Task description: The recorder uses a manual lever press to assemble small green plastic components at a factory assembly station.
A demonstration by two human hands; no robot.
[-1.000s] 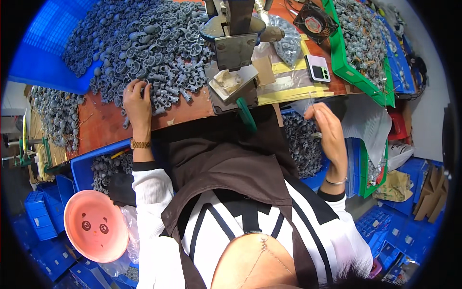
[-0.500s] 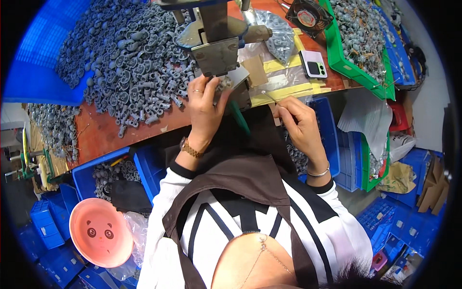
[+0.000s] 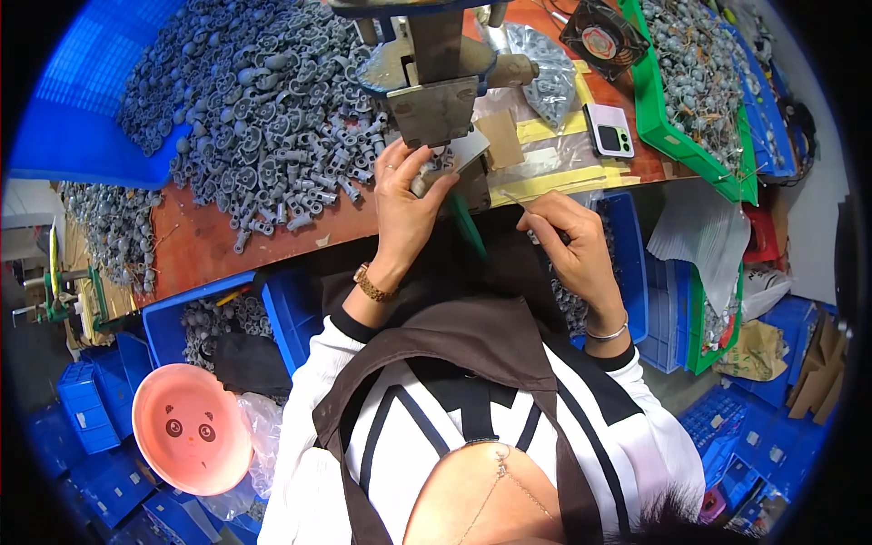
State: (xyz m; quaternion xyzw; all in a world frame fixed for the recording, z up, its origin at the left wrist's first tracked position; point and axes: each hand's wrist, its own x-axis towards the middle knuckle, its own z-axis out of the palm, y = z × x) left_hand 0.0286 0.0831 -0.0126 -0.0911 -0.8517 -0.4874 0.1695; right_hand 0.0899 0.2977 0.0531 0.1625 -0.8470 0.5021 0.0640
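My left hand point(image 3: 404, 204) reaches under the head of a bench press point(image 3: 434, 109), thumb and fingers closed about a small grey plastic part point(image 3: 421, 185) that they mostly hide. To its right, my right hand point(image 3: 570, 243) is closed in a pinch on a thin metal rod-like tool point(image 3: 511, 197), whose tip points toward the press. The tool's exact kind cannot be made out. Left of the press lies a big heap of grey plastic parts point(image 3: 263, 109), with short tubular pieces at its near edge.
A phone point(image 3: 609, 131) and a small black fan point(image 3: 603, 38) sit on the red-brown table point(image 3: 195, 238), right of the press. Beyond them stands a green crate point(image 3: 668, 136) of parts. Blue bins point(image 3: 285, 318) stand below the table edge. A pink basin point(image 3: 193, 459) is lower left.
The whole view has shifted slightly. My right hand has turned a little, its fingers curling in more, and the small pale piece at the tool's tip no longer shows. My left hand stays at the press.
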